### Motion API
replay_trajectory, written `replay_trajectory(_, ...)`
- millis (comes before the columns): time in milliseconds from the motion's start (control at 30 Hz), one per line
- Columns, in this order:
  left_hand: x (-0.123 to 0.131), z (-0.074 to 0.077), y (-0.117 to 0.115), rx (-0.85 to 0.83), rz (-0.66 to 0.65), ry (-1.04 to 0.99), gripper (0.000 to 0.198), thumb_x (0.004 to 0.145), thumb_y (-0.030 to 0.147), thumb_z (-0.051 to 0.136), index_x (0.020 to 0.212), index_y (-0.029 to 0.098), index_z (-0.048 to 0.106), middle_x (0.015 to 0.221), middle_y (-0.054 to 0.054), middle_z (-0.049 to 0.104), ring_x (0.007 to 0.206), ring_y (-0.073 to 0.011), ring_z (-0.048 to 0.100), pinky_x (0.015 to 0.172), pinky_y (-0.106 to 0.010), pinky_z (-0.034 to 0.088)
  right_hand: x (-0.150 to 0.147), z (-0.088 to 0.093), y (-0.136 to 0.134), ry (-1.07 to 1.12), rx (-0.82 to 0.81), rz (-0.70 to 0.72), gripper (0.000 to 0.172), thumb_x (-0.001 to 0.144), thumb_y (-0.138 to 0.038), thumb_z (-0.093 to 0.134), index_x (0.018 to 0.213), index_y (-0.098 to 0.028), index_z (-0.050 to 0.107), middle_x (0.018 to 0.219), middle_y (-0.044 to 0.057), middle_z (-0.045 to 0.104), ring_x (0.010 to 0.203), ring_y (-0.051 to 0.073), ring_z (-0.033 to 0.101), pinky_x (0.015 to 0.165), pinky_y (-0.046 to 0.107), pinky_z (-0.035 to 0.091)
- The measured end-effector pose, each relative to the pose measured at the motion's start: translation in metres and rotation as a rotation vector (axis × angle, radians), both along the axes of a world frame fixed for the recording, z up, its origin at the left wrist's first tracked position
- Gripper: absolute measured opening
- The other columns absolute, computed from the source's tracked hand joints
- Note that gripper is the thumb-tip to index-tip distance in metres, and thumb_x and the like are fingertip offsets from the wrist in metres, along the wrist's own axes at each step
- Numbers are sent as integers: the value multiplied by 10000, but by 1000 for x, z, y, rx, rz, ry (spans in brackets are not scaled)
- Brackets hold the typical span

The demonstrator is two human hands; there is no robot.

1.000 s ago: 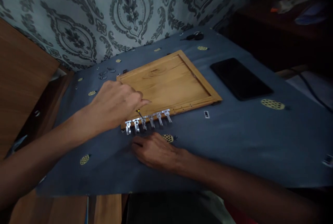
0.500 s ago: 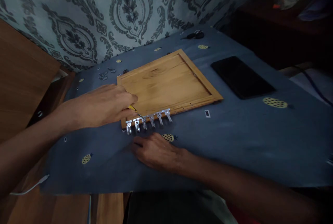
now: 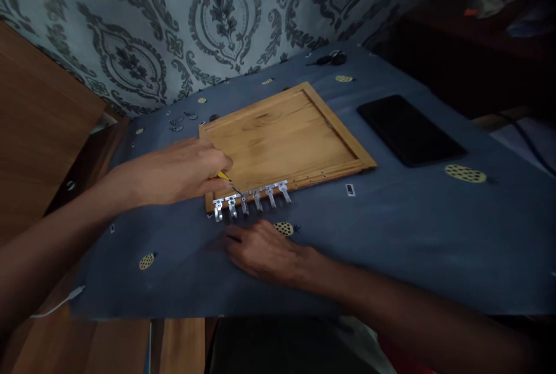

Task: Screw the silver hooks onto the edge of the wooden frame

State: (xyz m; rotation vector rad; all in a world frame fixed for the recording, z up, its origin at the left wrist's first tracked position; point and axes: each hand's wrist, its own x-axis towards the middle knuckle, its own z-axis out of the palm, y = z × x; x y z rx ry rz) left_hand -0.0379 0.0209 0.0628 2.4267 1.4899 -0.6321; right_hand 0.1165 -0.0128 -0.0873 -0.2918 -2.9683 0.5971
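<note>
A framed wooden board (image 3: 282,136) lies on the blue patterned cloth, with a row of several metal hooks (image 3: 258,201) along its near edge. My left hand (image 3: 195,168) is over the board's left side, closed around a yellow-handled screwdriver (image 3: 225,176). The thin shaft points down to the third hook from the left, and its tip seems to touch there. My right hand (image 3: 264,251) rests on the cloth just in front of the hooks, its fingers curled in. What those fingers hold, if anything, is hidden.
A black tablet-like slab (image 3: 410,129) lies right of the board. Behind the board are dark scissors-like handles (image 3: 332,59) and, at the left, small loose metal pieces (image 3: 177,124). A white cable (image 3: 65,301) hangs at the lower left. Patterned fabric rises behind.
The whole view has shifted slightly, moving the scene a little to the right. Both hands keep nearly the same places relative to the board and hooks.
</note>
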Motion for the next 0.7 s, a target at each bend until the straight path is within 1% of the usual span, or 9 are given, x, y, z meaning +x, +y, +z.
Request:
replay_trajectory(333, -3, -3, 2, 40, -38, 59, 197, 970, 292, 566, 814, 175, 594, 734, -3, 573, 755, -175, 529, 643, -273, 281, 1, -4, -2, 48, 20, 3, 152, 945, -121, 509, 980, -136, 656, 967, 62, 718, 606, 124, 593, 442, 301, 226)
replay_trajectory(500, -7, 4, -1, 59, -83, 87, 201, 978, 323, 554, 856, 177, 620, 792, -3, 607, 748, -155, 543, 638, -273, 289, 1, -6, -2, 52, 20, -5, 135, 946, -123, 519, 952, -137, 654, 956, 59, 721, 594, 119, 582, 447, 313, 189)
replay_trajectory(600, -7, 8, -3, 90, -85, 107, 205, 976, 342, 548, 902, 182, 654, 835, -15, 628, 781, -161, 561, 654, -270, 314, 0, -7, -3, 78, 15, -5, 120, 940, -113, 530, 939, -134, 648, 947, 59, 722, 567, 112, 559, 443, 319, 188)
replay_trajectory(700, -5, 7, -1, 93, -60, 99, 207, 971, 344, 540, 898, 186, 653, 823, -18, 629, 783, -170, 565, 652, -270, 330, 0, -8, -4, 102, 13, -12, 120, 936, -107, 535, 943, -139, 650, 929, 55, 721, 550, 108, 545, 438, 316, 182)
